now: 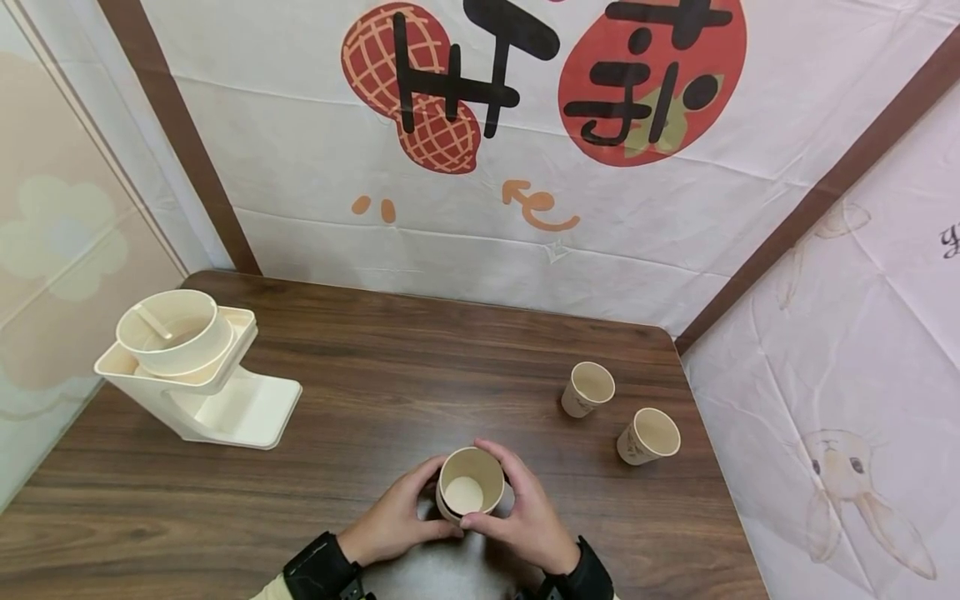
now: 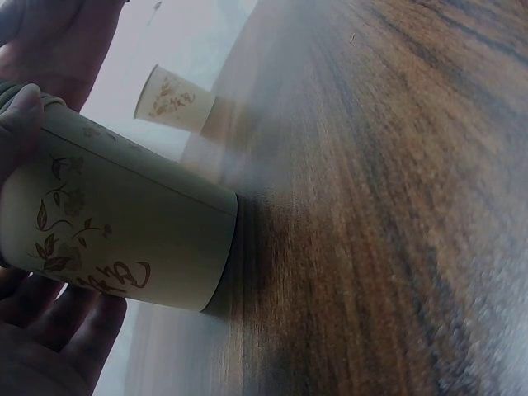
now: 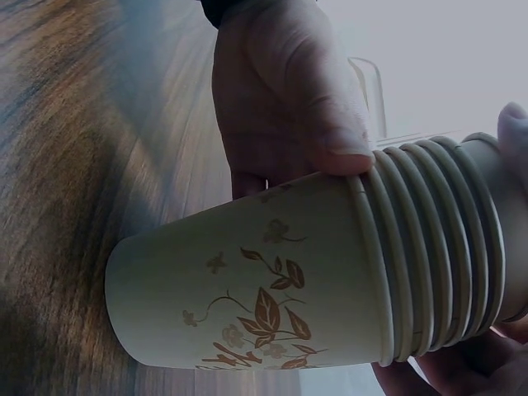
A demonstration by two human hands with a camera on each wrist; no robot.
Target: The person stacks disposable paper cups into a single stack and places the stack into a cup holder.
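Note:
A stack of nested beige paper cups (image 3: pixel 272 272) with a brown leaf print stands on the table near its front. My left hand (image 1: pixel 393 518) grips the stack from the left, its thumb at the lowest cup's rim in the right wrist view. On the other side, my right hand (image 1: pixel 528 512) holds the top paper cup (image 1: pixel 471 479) between thumb and fingers. That cup sits raised a little above the rims below it. Several rims lie close together in the right wrist view. How many cups each hand holds is unclear.
Two single paper cups, one (image 1: pixel 588 390) farther back and another (image 1: pixel 649 437) nearer, stand upright on the right. At the left is a cream stand (image 1: pixel 258 408) bearing a white bowl (image 1: pixel 176 333). Printed cloth walls (image 1: pixel 465 258) border the brown wooden table (image 1: pixel 360 358).

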